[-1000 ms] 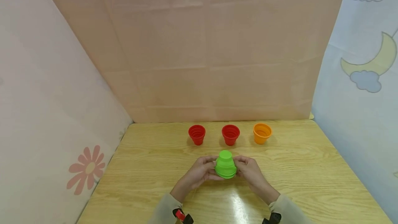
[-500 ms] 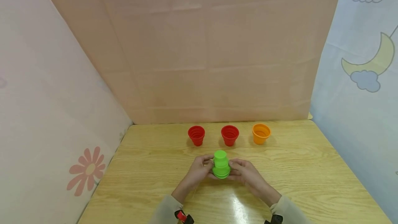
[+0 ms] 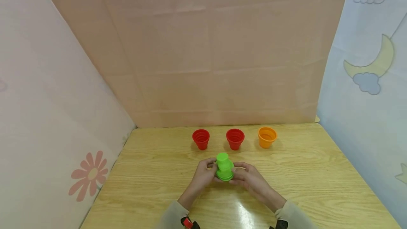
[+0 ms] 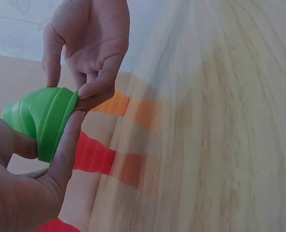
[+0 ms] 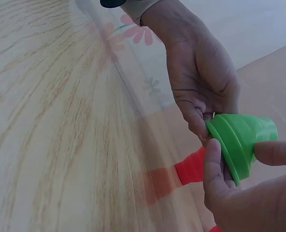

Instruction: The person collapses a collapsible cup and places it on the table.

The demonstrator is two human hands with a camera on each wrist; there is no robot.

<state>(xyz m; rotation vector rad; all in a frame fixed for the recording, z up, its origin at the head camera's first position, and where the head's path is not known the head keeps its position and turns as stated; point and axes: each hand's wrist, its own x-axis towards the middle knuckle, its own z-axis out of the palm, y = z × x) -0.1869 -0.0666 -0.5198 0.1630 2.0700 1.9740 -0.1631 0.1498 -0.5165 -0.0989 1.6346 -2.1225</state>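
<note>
A green collapsible cup point(image 3: 224, 169) is held upside down, its narrow base up and its ringed rim down toward the table. My left hand point(image 3: 204, 173) pinches it on the left, thumb on the wall and fingers at the rim. From the other side my right hand point(image 3: 252, 179) grips it, the thumb pressing into the wall. The wrist views show the green wall point(image 4: 41, 113) bulging unevenly between the two thumbs, the cup raised off the wood. In the right wrist view fingers of both hands meet along its rim point(image 5: 225, 152).
Behind the hands stand two red cups, one at left point(image 3: 201, 139) and one in the middle point(image 3: 235, 139), with an orange cup point(image 3: 267, 138) to their right, all mouth up. The wooden table point(image 3: 152, 172) ends at a tan backdrop point(image 3: 203, 63); patterned sheets flank it.
The green cup has shifted a little left and now leans left at its base end. My right hand has followed it, its thumb now on the cup's side. The other cups stay put.
</note>
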